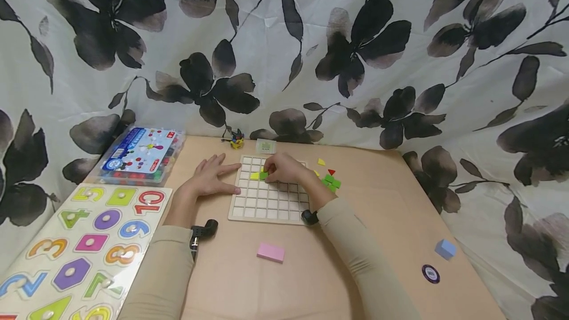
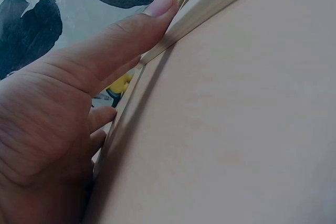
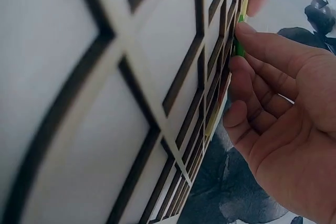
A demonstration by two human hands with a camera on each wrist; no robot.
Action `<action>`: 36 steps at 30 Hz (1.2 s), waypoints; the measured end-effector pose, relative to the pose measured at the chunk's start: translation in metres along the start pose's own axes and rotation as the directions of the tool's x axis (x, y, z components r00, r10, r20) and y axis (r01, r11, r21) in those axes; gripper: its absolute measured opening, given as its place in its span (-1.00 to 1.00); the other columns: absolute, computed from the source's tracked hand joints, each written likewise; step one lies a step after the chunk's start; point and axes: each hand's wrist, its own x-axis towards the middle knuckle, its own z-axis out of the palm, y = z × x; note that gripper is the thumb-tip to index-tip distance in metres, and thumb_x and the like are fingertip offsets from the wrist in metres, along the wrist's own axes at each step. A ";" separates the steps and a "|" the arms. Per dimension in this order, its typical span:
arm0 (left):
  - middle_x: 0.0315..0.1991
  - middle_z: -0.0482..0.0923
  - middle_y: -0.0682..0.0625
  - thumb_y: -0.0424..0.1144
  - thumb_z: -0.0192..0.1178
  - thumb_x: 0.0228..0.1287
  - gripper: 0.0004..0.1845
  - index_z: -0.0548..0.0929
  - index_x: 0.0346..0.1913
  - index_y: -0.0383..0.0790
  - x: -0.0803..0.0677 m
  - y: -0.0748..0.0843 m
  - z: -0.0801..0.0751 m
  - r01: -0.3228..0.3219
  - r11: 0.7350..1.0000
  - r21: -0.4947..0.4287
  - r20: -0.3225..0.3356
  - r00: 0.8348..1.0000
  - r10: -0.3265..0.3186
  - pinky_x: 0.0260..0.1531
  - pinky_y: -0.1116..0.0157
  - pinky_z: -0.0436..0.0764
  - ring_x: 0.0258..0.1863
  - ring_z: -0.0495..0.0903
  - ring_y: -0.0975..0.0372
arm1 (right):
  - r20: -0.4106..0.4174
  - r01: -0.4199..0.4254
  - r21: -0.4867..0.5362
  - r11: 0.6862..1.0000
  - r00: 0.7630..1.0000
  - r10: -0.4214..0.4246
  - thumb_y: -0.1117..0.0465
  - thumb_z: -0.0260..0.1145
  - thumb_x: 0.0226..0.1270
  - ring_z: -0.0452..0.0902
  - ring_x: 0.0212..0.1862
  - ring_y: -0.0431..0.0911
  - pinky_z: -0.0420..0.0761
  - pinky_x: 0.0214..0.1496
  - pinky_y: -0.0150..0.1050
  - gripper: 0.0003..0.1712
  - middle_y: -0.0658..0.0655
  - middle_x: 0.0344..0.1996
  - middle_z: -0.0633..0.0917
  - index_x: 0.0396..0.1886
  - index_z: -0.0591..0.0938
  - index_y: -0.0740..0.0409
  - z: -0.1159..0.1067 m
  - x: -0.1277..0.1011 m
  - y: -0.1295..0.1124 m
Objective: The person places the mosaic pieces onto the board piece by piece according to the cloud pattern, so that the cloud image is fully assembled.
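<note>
Sleeves fill the bottom of my head view. Above them, mid-frame, my left hand (image 1: 212, 178) lies flat with straight fingers against the grid board (image 1: 269, 202)'s left edge; only its wrist camera shows the thumb pressed on the rim. My right hand (image 1: 284, 168) seems to pinch a green tile (image 1: 264, 175) over the board's upper cells. Lower left, the number puzzle (image 1: 84, 246) reads 5, 10, 4, 9.

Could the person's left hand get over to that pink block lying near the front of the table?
Probably yes. The left hand rests flat at the left edge of the grid board, holding nothing, and the bare tabletop between it and the pink block looks unobstructed.
</note>
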 end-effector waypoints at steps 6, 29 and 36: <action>0.68 -0.16 -0.37 0.39 0.43 0.07 -0.01 0.41 0.55 0.10 0.000 0.002 0.000 0.004 1.000 -0.010 0.007 1.000 -0.004 0.60 -0.28 -0.36 0.66 -0.27 -0.31 | -0.026 0.003 -0.002 1.000 1.000 -0.003 0.22 0.59 0.23 0.52 -0.27 -0.14 0.53 -0.16 -0.31 -0.66 0.06 -0.36 0.69 -0.03 0.75 0.19 -0.001 -0.005 0.002; 0.68 -0.14 -0.38 0.37 0.45 0.06 -0.01 0.41 0.55 0.09 0.001 -0.002 -0.001 -0.013 1.000 -0.005 -0.014 1.000 0.013 0.60 -0.28 -0.35 0.66 -0.25 -0.32 | -0.375 -0.110 0.190 0.976 0.910 0.176 0.22 0.43 0.42 0.62 -0.03 0.09 0.67 -0.06 -0.09 -0.56 0.25 0.10 0.72 0.27 0.66 0.15 -0.064 -0.112 0.075; 0.68 -0.16 -0.37 0.38 0.45 0.04 0.01 0.41 0.55 0.09 0.002 -0.002 0.000 -0.001 1.000 -0.021 -0.008 1.000 0.001 0.60 -0.27 -0.36 0.66 -0.27 -0.30 | -0.259 -0.210 0.129 0.969 0.936 0.238 0.41 0.36 0.36 0.60 -0.14 0.06 0.62 -0.12 -0.19 -0.68 0.26 -0.10 0.77 0.10 0.74 0.31 -0.062 -0.123 0.099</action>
